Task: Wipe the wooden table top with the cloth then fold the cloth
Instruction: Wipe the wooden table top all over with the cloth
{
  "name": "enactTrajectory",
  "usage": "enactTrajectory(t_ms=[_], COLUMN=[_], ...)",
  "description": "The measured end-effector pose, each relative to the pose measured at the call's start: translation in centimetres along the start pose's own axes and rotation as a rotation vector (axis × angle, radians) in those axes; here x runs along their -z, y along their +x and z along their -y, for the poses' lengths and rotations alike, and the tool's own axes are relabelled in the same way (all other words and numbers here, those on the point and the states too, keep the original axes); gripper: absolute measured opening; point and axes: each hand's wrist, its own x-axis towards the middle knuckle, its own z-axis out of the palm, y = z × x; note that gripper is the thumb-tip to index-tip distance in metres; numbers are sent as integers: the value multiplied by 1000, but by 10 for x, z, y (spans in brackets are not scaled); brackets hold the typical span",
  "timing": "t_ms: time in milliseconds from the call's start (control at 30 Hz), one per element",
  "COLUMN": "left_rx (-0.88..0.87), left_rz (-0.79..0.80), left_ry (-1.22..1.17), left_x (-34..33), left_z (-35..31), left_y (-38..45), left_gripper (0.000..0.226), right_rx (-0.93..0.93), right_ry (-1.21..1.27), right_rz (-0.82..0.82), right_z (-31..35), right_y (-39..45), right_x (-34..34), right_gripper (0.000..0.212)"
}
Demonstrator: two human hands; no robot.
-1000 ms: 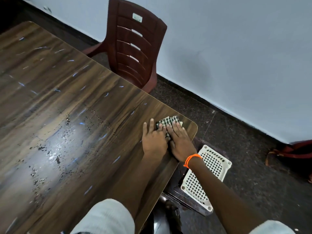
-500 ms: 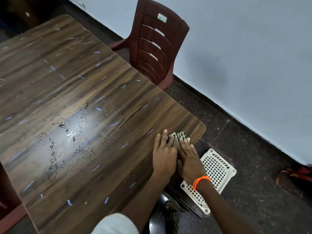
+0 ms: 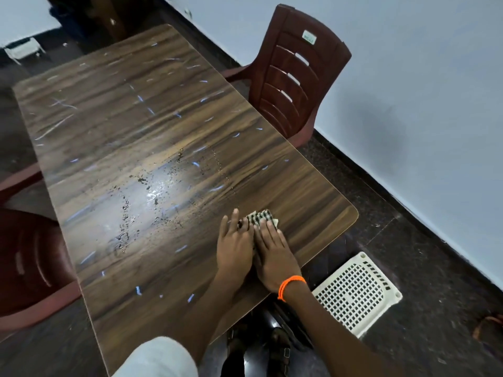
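Two hands are pressing flat on the cloth (image 3: 260, 216), lower centre of the frame, near the table's (image 3: 152, 137) right-hand corner. Left hand (image 3: 234, 247) and right hand (image 3: 273, 257) are lying side by side, touching, fingers stretched out and gripping nothing. Checked fabric is showing beyond the fingertips. An orange band (image 3: 290, 285) is circling the right wrist.
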Motion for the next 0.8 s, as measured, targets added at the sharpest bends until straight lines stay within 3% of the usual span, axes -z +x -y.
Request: enactTrajectory(t_ms=[167,367,600,800], left_rx=[-34,-33,40,94], left_rz=[17,10,-32,-8], left_ry=[-65,-69,-38,-80], left_x=[-17,-8,-2,-1], left_z=[-34,-55,-6,43], left_y=[-50,-19,6,-45], left_gripper=[43,41,38,47], right_rx=[-12,-48,-45,70], right_ry=[32,-42,-46,-22], right_rz=[-22,-21,-8,30], right_z=[-14,-52,-12,37], right_y=[-57,-43,11,-10], right_x=[-9,8,0,-19], right_gripper=[64,62,62,64])
